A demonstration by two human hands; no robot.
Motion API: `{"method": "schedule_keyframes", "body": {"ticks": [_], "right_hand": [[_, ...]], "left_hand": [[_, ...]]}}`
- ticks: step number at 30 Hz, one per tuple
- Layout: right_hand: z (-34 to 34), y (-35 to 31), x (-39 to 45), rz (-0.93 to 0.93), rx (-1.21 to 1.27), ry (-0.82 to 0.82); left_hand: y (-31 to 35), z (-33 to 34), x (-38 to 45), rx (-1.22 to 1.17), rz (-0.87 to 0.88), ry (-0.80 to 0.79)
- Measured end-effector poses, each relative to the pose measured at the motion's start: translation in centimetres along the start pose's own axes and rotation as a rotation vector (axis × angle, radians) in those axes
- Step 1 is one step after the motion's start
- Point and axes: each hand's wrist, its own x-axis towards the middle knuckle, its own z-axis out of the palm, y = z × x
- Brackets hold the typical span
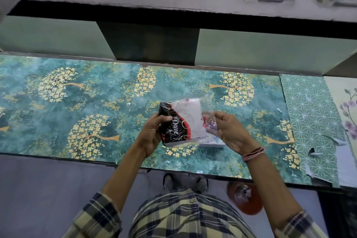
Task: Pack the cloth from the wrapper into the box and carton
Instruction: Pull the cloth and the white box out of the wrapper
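One packet, held above the counter (58,102): white cloth (190,120) in clear wrapper (207,123). I judge it light, soft, film slippery. Left hand (152,135) clamps the black printed end; right hand (231,131) fingers pinch the loose film. Grip cloth edge, not plastic.

Wrapper (174,123): clear plastic packet, black-and-red printed panel with white script lettering on its left part, transparent on its right. Located centre of frame, slightly below middle. Held tilted above the tabletop (77,106), printed end toward lower left.

Cloth (190,114): white, folded flat, visible through the clear part of the wrapper; still inside it.

Loose crinkled end of the clear plastic sits at the packet's right side.

Pale flat thing (211,143) lies just beneath the packet's lower right corner; identity cannot be told.
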Motion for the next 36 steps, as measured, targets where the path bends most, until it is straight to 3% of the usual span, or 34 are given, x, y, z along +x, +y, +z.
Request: {"method": "schedule_keyframes", "body": {"ticks": [7,10,17,21,27,31,36], "right_hand": [[-0.7,1.7,0.2,0.126,0.323,-0.203],[-0.9,2.5,0.9,0.163,0.312,-0.226],[-1.1,4.3,1.6,0.161,0.244,-0.005],[-2.6,4.6,1.7,0.170,0.243,0.072],[-6.7,5.2,1.1,0.075,0.313,0.288],[-7.2,5.0,1.1,0.061,0.374,0.287],[-3.9,5.7,2.7,0.127,0.352,0.239]], "left_hand": [[-0.3,0.5,0.0,0.095,0.015,-0.001],[-0.6,0.8,0.1,0.119,0.014,-0.004],[-1.1,-0.2,1.0,0.137,-0.056,-0.027],[-1.7,-2.7,1.7,0.052,-0.074,0.109],[-3.1,-6.2,3.3,0.110,-0.117,0.278],[-4.0,-6.8,5.2,0.271,-0.187,0.323],[-5.2,-5.7,7.0,0.436,-0.234,0.261]]}}
